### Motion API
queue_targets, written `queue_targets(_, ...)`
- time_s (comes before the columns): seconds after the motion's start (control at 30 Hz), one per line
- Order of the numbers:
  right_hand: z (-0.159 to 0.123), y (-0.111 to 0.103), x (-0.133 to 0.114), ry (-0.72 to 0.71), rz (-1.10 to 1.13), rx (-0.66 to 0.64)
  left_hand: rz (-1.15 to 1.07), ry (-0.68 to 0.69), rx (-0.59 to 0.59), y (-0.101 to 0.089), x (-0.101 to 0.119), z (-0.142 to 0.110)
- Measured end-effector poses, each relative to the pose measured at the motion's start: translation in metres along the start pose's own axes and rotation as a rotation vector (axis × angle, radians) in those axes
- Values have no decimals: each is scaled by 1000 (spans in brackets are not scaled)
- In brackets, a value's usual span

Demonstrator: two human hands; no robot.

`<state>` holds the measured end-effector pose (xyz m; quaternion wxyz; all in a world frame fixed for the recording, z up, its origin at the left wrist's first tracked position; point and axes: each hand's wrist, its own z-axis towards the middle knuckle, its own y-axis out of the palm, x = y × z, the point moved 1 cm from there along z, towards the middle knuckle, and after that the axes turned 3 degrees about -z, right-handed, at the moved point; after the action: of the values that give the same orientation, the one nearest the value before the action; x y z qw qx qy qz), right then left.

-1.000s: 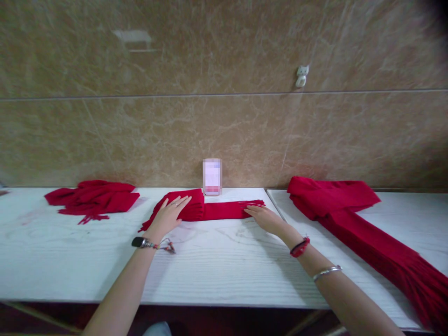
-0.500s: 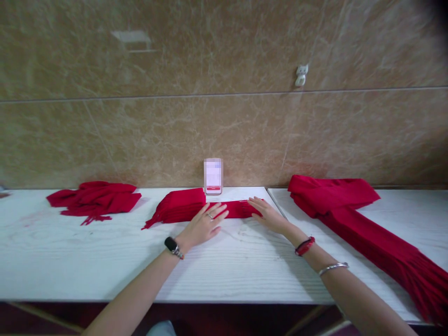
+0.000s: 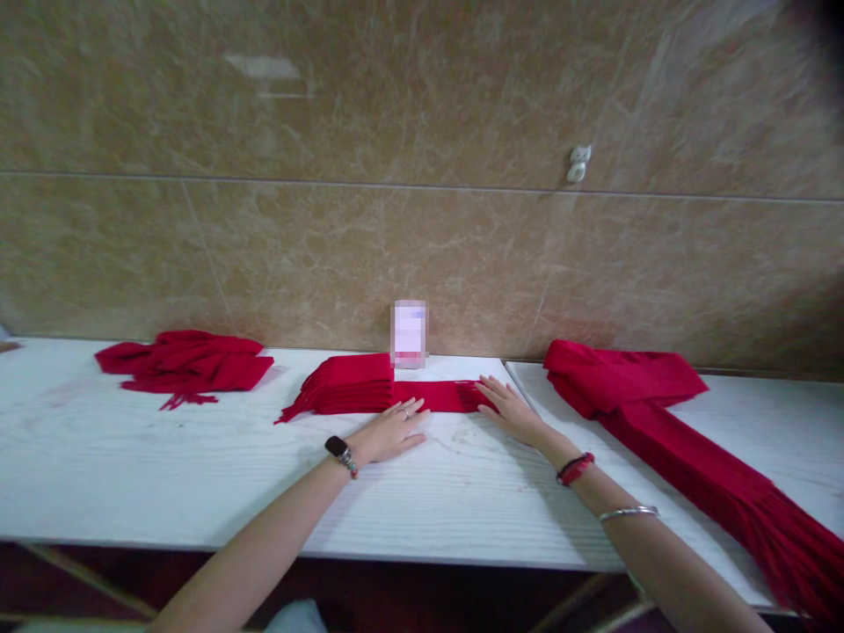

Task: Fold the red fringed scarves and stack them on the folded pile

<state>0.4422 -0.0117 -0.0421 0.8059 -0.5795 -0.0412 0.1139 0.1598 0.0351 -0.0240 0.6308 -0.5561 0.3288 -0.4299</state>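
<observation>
A red fringed scarf [image 3: 432,396] lies in front of me, its left part folded into a thick stack and its right part flat and thin. My left hand [image 3: 389,431] rests at the scarf's near edge, close to the stack, fingers stretched out. On the scarf's fringed right end lies my right hand [image 3: 511,411], flat with fingers extended. Neither hand grips the cloth. To the right, a second red scarf [image 3: 692,457] lies bent over itself, its fringe toward the front edge. A third red scarf [image 3: 191,362] sits crumpled at the left.
A phone [image 3: 410,334], its screen blurred out, leans upright against the brown marbled wall [image 3: 316,255]. The white wood-grain table [image 3: 198,475] has a seam right of the middle. A small white cat-shaped piece [image 3: 578,163] is fixed to the wall.
My left hand has slid toward me, off the middle of the scarf to its near edge, uncovering more cloth. My right hand stays on the fringed end. The view has tilted slightly.
</observation>
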Motion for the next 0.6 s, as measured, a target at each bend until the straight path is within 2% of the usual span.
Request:
queue_targets(0.2,-2,5,3,-34,-21,-5,67,161,69,-13,4,-1)
queue_targets(0.37,10,0,-10,-80,-48,-15,146,74,307,-27,-3,-1)
queue_targets(0.43,22,-1,-19,-111,-59,-34,158,105,291,-24,-2,1)
queue_targets(0.53,41,3,-30,-108,-79,-56,120,195,172,-13,3,4)
queue_targets(0.6,49,9,-33,-81,-95,-64,78,153,140,-8,4,4)
